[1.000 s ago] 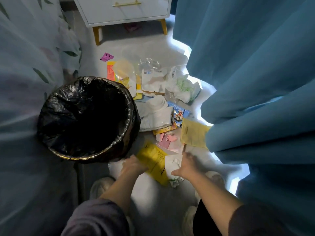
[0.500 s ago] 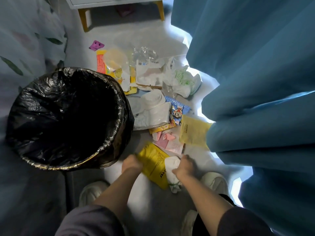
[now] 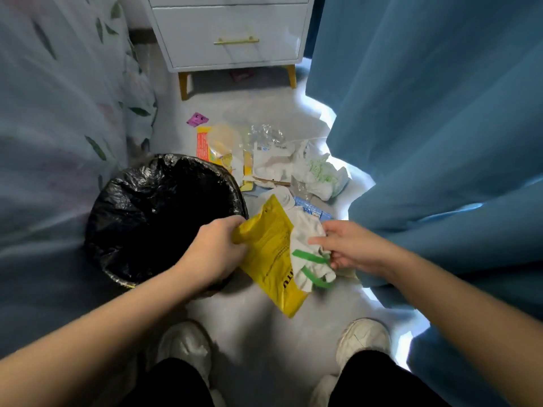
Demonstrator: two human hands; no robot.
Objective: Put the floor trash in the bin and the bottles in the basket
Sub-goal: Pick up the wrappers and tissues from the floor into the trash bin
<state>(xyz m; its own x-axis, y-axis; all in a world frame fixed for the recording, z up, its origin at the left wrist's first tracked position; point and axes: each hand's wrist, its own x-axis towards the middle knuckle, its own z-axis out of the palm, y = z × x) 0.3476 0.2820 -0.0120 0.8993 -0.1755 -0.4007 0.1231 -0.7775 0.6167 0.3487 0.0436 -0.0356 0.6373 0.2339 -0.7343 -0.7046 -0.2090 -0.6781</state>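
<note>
Trash held beside the bin (image 3: 164, 218)

A yellow wrapper (image 3: 271, 254) is gripped by the left hand (image 3: 216, 251); white crumpled paper (image 3: 307, 245) is pinched by the right hand (image 3: 346, 248).

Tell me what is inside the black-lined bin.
Inside the bin only the crinkled black liner shows; its depth is too dark to make out any trash. The left hand, gripping the yellow packet, covers the bin's near-right edge.

bin (image 3: 117, 186) near rim behind forearm (image 3: 141, 312), yellow packet (image 3: 270, 251) print unreadable, nightstand (image 3: 232, 30) top cropped
</note>
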